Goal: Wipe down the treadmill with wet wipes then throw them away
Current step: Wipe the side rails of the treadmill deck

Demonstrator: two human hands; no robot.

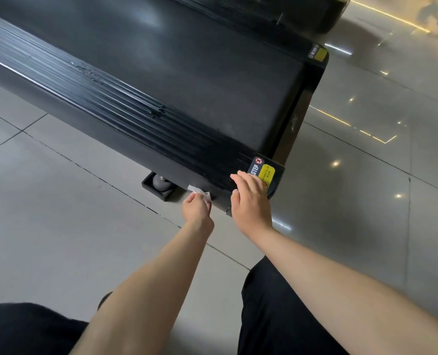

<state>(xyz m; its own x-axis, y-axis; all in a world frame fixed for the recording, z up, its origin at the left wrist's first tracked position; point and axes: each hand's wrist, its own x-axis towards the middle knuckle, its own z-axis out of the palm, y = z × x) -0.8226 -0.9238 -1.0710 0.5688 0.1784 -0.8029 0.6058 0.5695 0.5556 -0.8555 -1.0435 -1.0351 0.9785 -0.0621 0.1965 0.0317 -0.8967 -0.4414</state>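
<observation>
We look down on a glossy grey tiled floor [59,213] that mirrors ceiling lights at the right; across it, from upper left to lower right, runs a black treadmill [187,73], its dark belt [212,80] flanked on the near side by a ribbed rail [110,103]. We are at its rear end; a yellow label [267,174] sits on the near corner cap and a second label [320,54] on the far one. Under the near edge we see a round foot [160,185] in a black cup on the floor.

The left hand [197,208] reaches to the treadmill's low side face, just right of the foot; its fingers are curled and pinch a crumpled white wipe [198,190], which lies against that black side. The right hand [251,198] rests flat on the near rear corner, fingers straight and close together, their tips just beside the yellow label and partly over it; it holds nothing. Both forearms are bare; black trousers [277,303] fill the bottom of the view. At the top edge we make out part of another black machine [277,11]; we cannot tell what kind.
</observation>
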